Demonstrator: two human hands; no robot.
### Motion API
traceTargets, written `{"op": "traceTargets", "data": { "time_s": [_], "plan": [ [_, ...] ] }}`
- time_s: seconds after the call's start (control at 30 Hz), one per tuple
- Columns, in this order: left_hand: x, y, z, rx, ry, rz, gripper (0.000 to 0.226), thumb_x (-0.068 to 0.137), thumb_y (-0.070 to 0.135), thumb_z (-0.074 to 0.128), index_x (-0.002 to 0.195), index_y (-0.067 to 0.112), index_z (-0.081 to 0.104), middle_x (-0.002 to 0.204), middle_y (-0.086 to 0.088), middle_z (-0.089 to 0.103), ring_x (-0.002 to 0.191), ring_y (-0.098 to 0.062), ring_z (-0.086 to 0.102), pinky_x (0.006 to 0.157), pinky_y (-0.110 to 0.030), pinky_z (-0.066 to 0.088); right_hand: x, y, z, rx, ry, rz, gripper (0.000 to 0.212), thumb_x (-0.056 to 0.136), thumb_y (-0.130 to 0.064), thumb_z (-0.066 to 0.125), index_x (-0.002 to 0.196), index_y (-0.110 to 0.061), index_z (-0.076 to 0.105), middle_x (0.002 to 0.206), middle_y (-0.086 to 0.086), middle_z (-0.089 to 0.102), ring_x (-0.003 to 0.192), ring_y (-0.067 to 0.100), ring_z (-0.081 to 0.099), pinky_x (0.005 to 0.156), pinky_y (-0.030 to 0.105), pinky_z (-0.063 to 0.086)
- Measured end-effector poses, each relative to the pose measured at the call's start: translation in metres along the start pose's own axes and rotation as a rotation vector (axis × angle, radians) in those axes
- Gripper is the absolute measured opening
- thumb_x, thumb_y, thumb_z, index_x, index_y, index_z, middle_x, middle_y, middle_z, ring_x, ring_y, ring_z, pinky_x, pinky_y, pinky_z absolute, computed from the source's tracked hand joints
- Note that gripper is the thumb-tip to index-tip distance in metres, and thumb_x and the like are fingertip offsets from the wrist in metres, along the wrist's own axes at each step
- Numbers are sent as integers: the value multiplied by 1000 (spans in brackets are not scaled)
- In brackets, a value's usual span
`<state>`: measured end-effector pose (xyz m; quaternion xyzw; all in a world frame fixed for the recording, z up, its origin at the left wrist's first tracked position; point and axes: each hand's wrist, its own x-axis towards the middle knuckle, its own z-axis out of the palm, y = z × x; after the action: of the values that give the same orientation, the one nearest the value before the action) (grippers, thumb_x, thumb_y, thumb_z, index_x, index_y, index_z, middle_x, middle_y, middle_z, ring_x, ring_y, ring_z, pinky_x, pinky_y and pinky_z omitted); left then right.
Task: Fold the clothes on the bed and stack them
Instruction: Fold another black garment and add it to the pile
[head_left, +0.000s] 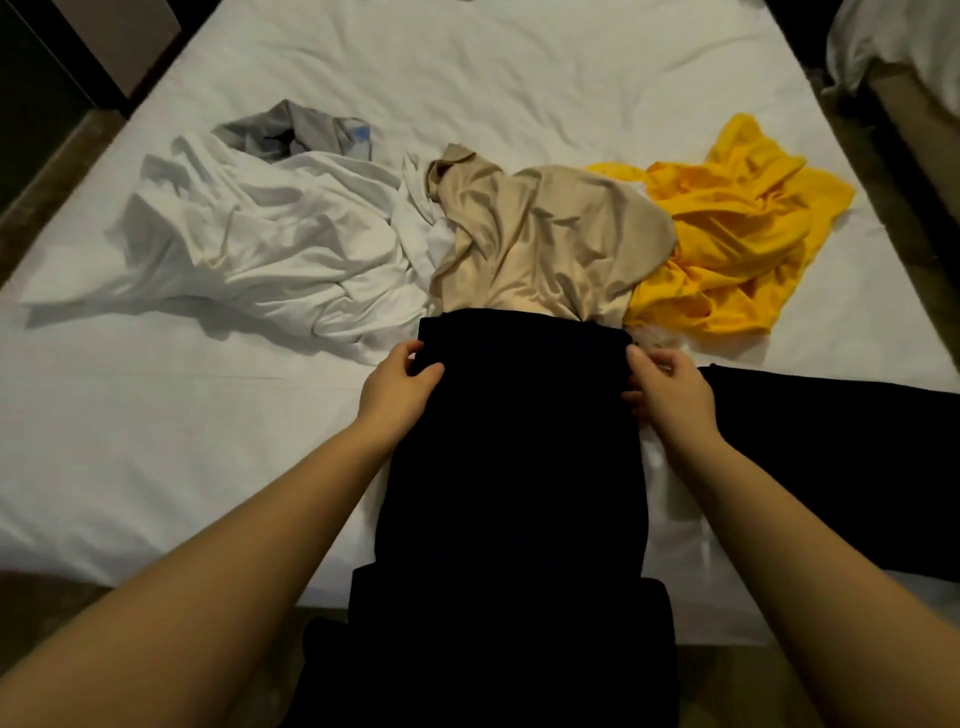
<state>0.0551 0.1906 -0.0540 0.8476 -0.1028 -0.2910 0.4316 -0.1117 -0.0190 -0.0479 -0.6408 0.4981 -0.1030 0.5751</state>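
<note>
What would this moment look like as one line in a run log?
step: folding black garment | left hand: grips far-left corner | right hand: grips far-right corner | unfolded: white garment, beige garment, yellow garment, grey garment

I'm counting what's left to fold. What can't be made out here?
Head view:
Too dark: black garment, type and folds unreadable.
Mostly hidden: grey garment, behind the white garment.
Cut off by the right edge: second black piece.
Covered: beige garment, near edge under the black garment.

grey garment (306, 127) half-buried, black cloth (857, 457) cropped right
</note>
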Motion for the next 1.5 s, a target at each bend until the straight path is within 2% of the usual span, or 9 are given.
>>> {"op": "traceTargets", "data": {
  "time_s": [0.17,0.3,0.4,0.67,0.93,1.07,1.13,1.27,1.5],
  "plan": [
    [20,12,6,-340,-78,-80,11,87,18,63,97,20,60,106,-7,64,86,-19,62,81,-30,49,8,-20,4,408,-143,342,25,96,-32,49,119,-22,50,92,3,53,73,14,53,60,21,44],
    [23,25,7,-475,-207,-65,10,87,8,61,93,15,61,94,-6,65,79,-17,63,78,-28,50,11,-28,1,414,-142,326,9,95,-14,50,92,-22,54,80,2,52,68,11,50,55,16,46],
    [21,28,5,-469,-128,17,13,88,5,59,81,17,61,75,2,65,68,-12,60,68,-22,48,10,-31,-4,408,-65,246,16,91,-5,50,102,-16,54,73,5,48,59,12,47,45,17,43],
    [4,42,-5,-466,-51,202,17,89,4,56,77,14,61,66,4,62,63,-8,57,65,-20,45,0,-38,-20,-213,210,-232,15,80,-12,63,91,-21,62,86,1,63,87,19,58,77,30,45],
    [-20,55,-20,-357,-241,298,16,90,1,54,83,13,62,65,10,64,62,-2,59,63,-14,46,-18,-56,-7,-662,-290,-662,60,75,-51,65,130,-31,49,132,-1,49,124,19,40,106,37,31],
    [-36,60,-22,-255,-277,391,14,80,15,65,86,3,60,72,4,60,69,-4,55,65,-15,43,-41,-79,25,-669,-471,-787,62,75,-51,69,130,-32,47,131,-9,50,123,13,42,104,38,33],
    [-42,62,-24,-253,-271,399,30,73,23,62,89,-3,60,76,-3,57,72,-8,53,66,-19,42,-47,-86,40,-567,-469,-808,46,74,-46,70,115,-28,58,115,-7,59,110,12,52,98,37,40],
    [-48,64,-31,-272,-240,397,4,79,13,64,81,12,61,72,6,59,69,-1,54,66,-14,43,-50,-92,49,-507,-461,-790,17,77,-31,73,86,-27,59,96,1,61,94,19,56,91,43,43],
    [-52,64,-40,-292,-174,430,19,87,-4,54,81,12,60,69,7,62,68,-2,55,67,-12,43,-44,-95,38,-942,-503,-757,44,81,-56,59,115,-29,65,131,-7,44,124,20,30,104,39,20]
  ]
}}
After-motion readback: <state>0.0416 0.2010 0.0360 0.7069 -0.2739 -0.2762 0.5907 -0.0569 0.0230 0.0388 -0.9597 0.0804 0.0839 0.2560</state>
